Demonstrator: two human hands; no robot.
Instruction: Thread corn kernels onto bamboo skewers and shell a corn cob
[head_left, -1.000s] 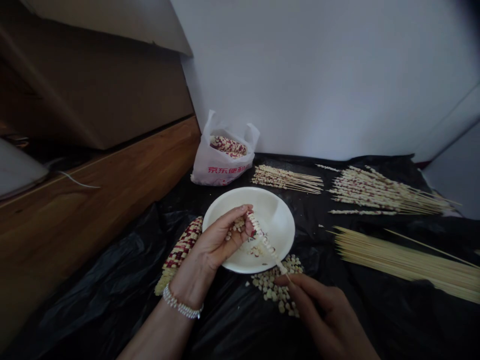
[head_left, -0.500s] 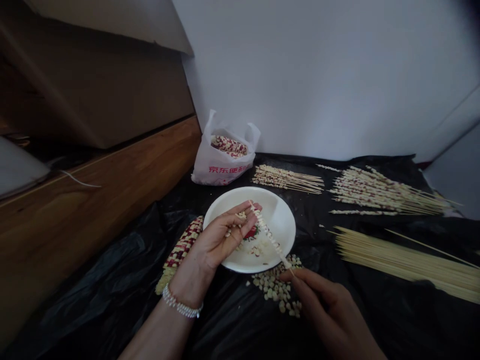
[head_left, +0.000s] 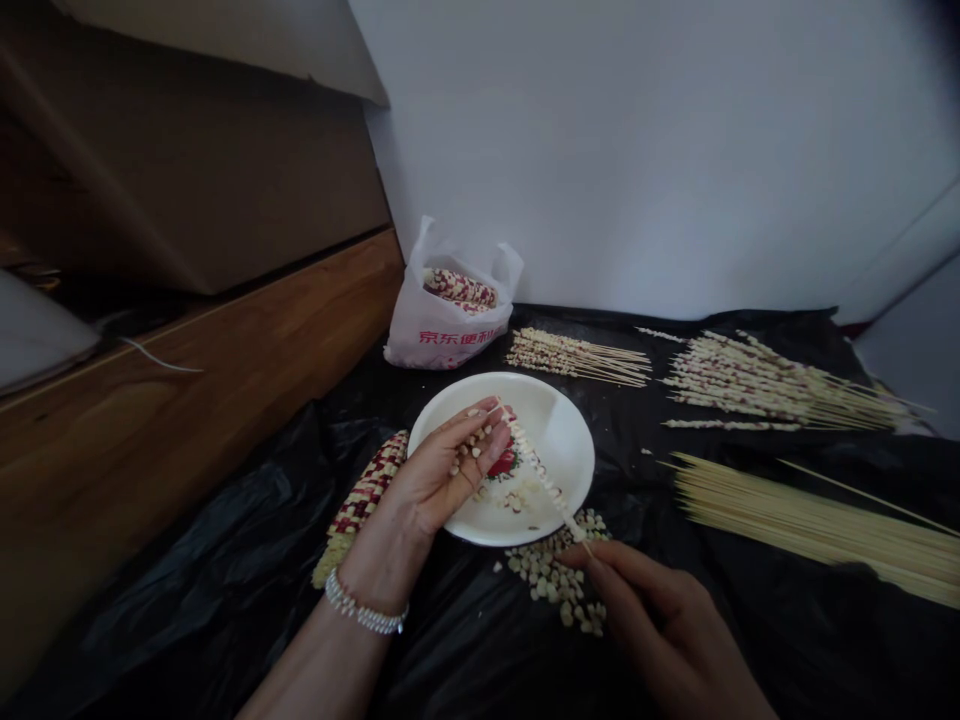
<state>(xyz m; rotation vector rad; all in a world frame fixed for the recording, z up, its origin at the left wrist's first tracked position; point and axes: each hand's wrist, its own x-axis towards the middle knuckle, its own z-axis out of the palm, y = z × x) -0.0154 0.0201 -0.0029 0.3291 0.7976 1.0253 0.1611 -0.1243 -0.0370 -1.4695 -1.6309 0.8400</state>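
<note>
A bamboo skewer (head_left: 578,532), its corn kernels (head_left: 536,462) threaded along most of its length, slants over the white plate (head_left: 564,438) at centre. The right hand (head_left: 660,630) pinches its lower end; the half-curled left hand (head_left: 431,480) cradles loose kernels (head_left: 472,447) near the tip, which calls for another kernel.

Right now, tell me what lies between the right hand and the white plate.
Head view: loose corn kernels on black plastic sheeting, and the threaded skewer that the right hand holds, reaching over the white plate.
</note>
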